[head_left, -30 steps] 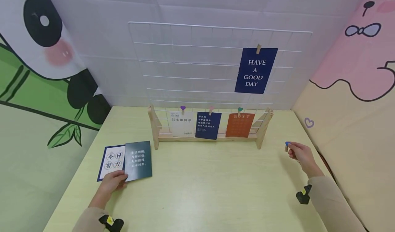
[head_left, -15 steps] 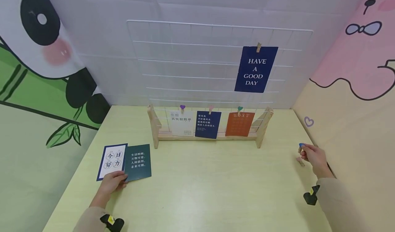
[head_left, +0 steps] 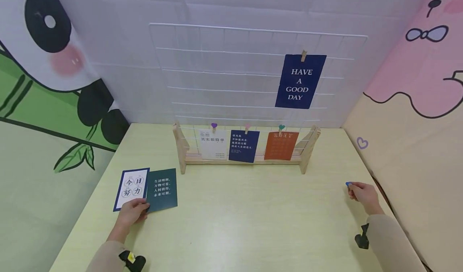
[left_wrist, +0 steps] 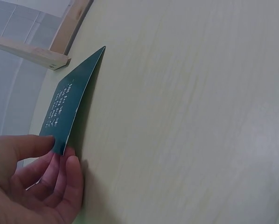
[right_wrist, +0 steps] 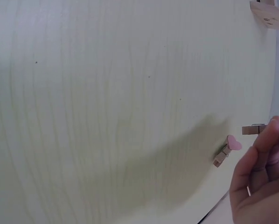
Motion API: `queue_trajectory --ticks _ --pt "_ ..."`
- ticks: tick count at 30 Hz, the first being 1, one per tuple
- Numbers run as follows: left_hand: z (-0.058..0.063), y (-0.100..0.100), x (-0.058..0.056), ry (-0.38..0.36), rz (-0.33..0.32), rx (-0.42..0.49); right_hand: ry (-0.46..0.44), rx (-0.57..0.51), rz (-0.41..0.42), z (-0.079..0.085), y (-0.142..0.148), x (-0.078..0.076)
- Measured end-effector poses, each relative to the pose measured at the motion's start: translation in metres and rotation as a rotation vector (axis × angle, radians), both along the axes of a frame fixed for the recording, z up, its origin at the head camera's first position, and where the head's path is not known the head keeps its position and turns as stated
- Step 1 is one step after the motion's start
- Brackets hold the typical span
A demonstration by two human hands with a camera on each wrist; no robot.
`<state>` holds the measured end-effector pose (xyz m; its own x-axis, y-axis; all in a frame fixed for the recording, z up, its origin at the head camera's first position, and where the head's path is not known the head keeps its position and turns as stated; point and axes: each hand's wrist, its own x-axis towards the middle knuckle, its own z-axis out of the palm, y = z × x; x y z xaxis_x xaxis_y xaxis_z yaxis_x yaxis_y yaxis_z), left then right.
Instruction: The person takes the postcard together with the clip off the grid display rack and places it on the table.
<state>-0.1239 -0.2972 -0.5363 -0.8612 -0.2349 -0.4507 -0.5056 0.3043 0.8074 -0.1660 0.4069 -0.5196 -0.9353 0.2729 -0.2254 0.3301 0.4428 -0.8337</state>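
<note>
Front-left of the wire-and-wood rack (head_left: 307, 155), the teal card (head_left: 162, 189) is still pinched in the left hand (head_left: 131, 215), and the right hand (head_left: 365, 196) just drifted back a touch, fingertips clamped on the blue-topped clip (head_left: 348, 184), so yeah, both held but well apart.

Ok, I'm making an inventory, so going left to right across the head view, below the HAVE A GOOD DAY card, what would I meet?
Blue-bordered card, teal card, hanging white card, hanging navy card, hanging orange card, blue-topped clip, right hand pinching that clip.
</note>
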Motion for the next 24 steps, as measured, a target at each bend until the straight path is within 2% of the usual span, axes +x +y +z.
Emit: queue_trajectory --ticks 4,9,17,24 --pt "0.001 0.000 0.000 0.002 0.011 -0.021 -0.032 0.040 0.024 -0.005 0.000 0.002" --pt "0.001 -0.001 0.000 0.016 0.013 -0.040 -0.061 0.140 0.032 -0.010 0.000 0.006" --pt "0.000 -0.002 -0.001 0.018 -0.020 -0.125 -0.075 0.293 0.040 -0.015 -0.001 0.008" --pt "0.003 0.000 -0.002 0.006 -0.025 -0.140 -0.080 0.317 0.021 -0.015 -0.004 0.009"
